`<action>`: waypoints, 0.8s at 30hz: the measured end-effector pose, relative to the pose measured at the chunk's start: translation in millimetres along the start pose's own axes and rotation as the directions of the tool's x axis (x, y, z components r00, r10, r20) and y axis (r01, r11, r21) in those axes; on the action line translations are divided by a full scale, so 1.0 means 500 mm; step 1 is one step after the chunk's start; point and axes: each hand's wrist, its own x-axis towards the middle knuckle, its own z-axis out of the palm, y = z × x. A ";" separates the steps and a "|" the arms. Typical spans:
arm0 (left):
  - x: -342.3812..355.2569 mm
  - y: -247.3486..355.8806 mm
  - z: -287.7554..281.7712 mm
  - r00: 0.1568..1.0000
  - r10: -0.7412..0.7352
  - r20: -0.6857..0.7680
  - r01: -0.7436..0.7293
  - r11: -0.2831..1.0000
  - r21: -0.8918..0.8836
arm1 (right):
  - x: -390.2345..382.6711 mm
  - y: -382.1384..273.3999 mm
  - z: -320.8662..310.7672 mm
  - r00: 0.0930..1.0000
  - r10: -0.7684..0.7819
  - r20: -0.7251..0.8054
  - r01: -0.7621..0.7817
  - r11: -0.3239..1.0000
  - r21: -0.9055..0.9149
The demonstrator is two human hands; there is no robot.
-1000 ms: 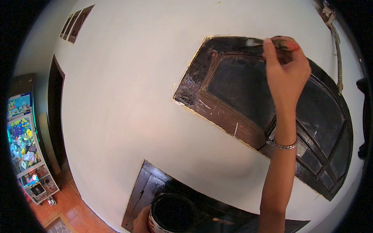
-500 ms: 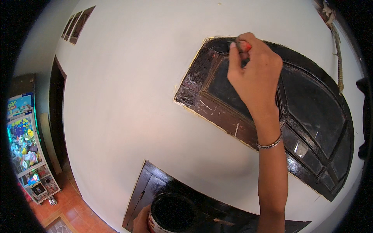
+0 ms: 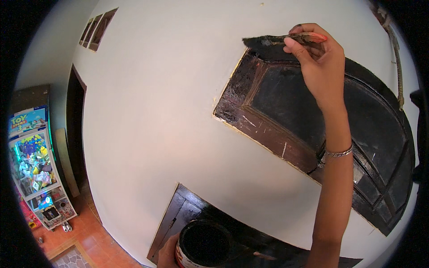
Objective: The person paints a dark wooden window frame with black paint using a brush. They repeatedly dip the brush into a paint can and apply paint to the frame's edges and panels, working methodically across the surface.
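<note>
My right hand (image 3: 328,67) is closed round a paintbrush (image 3: 270,41) with a red-tipped handle. Its dark bristles point left, at the upper left corner of an arched wooden window frame (image 3: 234,85); whether they touch it I cannot tell. Glossy dark paint coats the frame's upper and left parts, while the lower left rail looks browner and duller. Low in the view, my left hand (image 3: 166,253) grips the side of a paint can (image 3: 182,259), its mouth dark inside. Most of that hand's fingers are hidden by the can.
Behind the can is a dark wooden door (image 3: 190,200) set in the white wall (image 3: 147,111). A lit toy claw machine (image 3: 33,161) stands at the far left, beside a dark doorway (image 3: 77,129). A rod (image 3: 397,76) hangs at the upper right.
My right hand has risen relative to the frame, and the brush now shows in profile, bristles leftward. The whole scene has shifted slightly right in view. My left hand still holds the can.
</note>
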 end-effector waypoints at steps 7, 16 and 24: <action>-0.001 -0.001 -0.002 0.998 0.054 -0.023 -0.054 0.998 0.033 | 0.056 0.041 -0.036 0.960 0.047 0.276 -0.076 0.992 0.096; 0.000 -0.009 0.001 0.998 0.059 -0.016 -0.059 0.998 0.013 | 0.081 0.041 -0.067 0.928 -0.122 0.351 0.080 0.988 0.132; -0.003 -0.010 0.013 0.999 0.037 -0.009 -0.037 0.999 -0.002 | 0.079 -0.013 -0.036 0.944 0.018 0.331 -0.056 0.993 0.105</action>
